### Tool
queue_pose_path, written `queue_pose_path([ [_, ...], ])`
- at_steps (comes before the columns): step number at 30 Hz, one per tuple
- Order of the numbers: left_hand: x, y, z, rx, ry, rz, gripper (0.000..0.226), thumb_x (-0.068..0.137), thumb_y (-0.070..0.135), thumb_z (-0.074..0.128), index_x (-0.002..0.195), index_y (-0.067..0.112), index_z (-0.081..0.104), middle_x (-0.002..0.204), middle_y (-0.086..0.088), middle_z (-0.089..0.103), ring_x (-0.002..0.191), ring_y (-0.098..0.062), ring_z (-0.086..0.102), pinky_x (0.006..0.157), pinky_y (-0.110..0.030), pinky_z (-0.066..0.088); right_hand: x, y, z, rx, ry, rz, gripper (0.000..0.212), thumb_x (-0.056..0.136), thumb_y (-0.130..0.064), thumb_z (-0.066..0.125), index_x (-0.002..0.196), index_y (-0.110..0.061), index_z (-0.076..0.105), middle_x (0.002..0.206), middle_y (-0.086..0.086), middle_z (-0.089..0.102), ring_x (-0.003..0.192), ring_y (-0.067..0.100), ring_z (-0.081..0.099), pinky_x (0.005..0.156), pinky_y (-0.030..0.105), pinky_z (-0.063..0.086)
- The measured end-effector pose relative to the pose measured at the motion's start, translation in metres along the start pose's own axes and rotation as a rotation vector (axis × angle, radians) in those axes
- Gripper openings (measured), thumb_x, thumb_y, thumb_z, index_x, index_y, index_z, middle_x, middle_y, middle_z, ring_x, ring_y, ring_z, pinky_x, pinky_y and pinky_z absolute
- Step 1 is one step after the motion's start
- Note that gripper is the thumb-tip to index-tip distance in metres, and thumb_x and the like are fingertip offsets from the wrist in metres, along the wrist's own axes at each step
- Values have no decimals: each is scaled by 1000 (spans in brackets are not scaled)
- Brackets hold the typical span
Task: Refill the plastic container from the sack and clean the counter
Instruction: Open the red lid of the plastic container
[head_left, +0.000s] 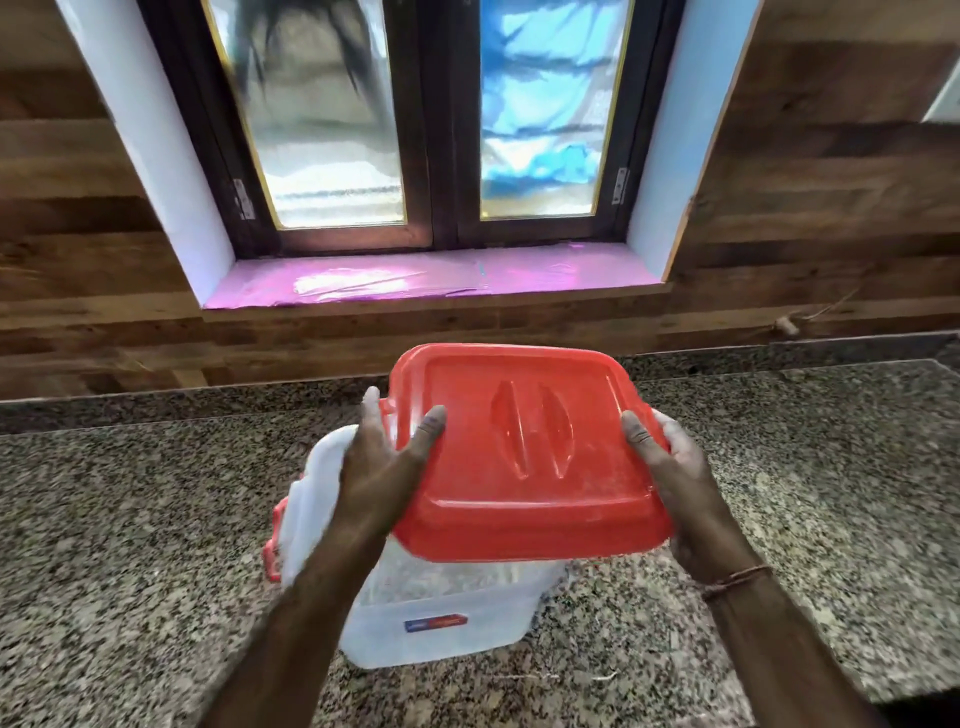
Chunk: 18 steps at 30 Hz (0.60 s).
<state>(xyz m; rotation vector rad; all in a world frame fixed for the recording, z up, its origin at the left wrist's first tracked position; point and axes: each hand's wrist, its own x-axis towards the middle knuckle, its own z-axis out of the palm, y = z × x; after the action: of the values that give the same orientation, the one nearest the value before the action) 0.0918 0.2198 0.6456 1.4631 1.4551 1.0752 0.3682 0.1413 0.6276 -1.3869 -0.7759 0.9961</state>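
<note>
Speckled granite counter (156, 519) fills the near ground and bears one clear plastic container (441, 623), which stands upright with a small label on its near wall. Just above its open mouth, one red lid (519, 467) hangs tilted between two hands: the left hand (384, 462) grips the left edge with its thumb on top, and the right hand (670, 467) grips the right edge the same way. Beyond, a wood-panelled wall (78, 260) holds one window (441, 130) of two frosted panes above a pink-covered sill (415, 278).
</note>
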Motion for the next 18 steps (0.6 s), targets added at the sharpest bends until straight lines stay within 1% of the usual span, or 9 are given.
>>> queue_pose_path([
  [2, 2, 11, 37, 59, -24, 23, 104, 87, 72, 62, 165, 24, 14, 164, -9, 37, 148, -29, 41, 122, -46, 33, 16, -3, -34, 43, 3, 21, 57, 91, -46, 69, 140, -25, 51, 120, 11, 74, 99, 30, 77, 81, 56, 62],
  [4, 2, 22, 78, 100, -89, 36, 117, 77, 89, 52, 165, 23, 12, 167, -8, 33, 151, -31, 35, 124, -51, 29, 33, -1, -77, 133, 18, 60, 47, 93, -38, 69, 134, -21, 56, 115, 12, 77, 96, 29, 77, 75, 48, 65],
  [6, 1, 27, 116, 153, -176, 29, 127, 67, 99, 38, 165, 24, 10, 169, -8, 28, 154, -32, 28, 125, -55, 25, 50, 10, -122, 224, 44, 96, 51, 92, -34, 70, 137, -14, 57, 115, 15, 76, 92, 24, 78, 72, 40, 65],
  [8, -1, 21, 151, 305, -265, 57, 117, 76, 94, 29, 166, 22, 7, 173, -8, 13, 160, -28, 11, 128, -56, 12, 63, 27, -164, 268, 70, 122, 60, 87, -35, 73, 139, -9, 57, 118, 19, 74, 88, 22, 78, 73, 39, 65],
  [10, -5, 7, 176, 510, -302, 102, 111, 81, 89, 22, 166, 19, 6, 174, -6, -2, 160, -19, -7, 128, -53, 0, 72, 47, -199, 272, 101, 138, 60, 86, -34, 73, 136, -6, 58, 121, 22, 72, 84, 22, 77, 74, 40, 65],
  [12, -7, -6, 187, 685, -253, 144, 111, 81, 87, 22, 166, 17, 8, 174, -6, -7, 160, -18, -12, 127, -52, -1, 78, 70, -223, 254, 125, 154, 52, 90, -32, 70, 134, -6, 60, 119, 23, 72, 85, 24, 76, 74, 43, 65],
  [14, -9, -14, 191, 799, -185, 186, 110, 80, 82, 28, 165, 15, 10, 173, -7, -8, 160, -22, -10, 126, -52, 2, 83, 94, -236, 233, 140, 190, 50, 90, -33, 72, 134, -11, 61, 118, 21, 73, 92, 29, 76, 77, 48, 64],
  [16, -10, -15, 191, 850, -154, 190, 110, 80, 81, 29, 166, 15, 9, 173, -7, -10, 160, -24, -9, 127, -51, 3, 84, 114, -239, 187, 155, 223, 59, 80, -44, 81, 129, -15, 65, 118, 20, 74, 98, 32, 73, 81, 52, 62],
  [18, -10, -14, 192, 897, -140, 173, 110, 81, 81, 30, 166, 15, 7, 173, -6, -13, 160, -23, -10, 127, -50, 2, 87, 137, -238, 107, 163, 253, 79, 60, -59, 90, 122, -16, 69, 115, 18, 75, 91, 26, 74, 75, 43, 63],
])
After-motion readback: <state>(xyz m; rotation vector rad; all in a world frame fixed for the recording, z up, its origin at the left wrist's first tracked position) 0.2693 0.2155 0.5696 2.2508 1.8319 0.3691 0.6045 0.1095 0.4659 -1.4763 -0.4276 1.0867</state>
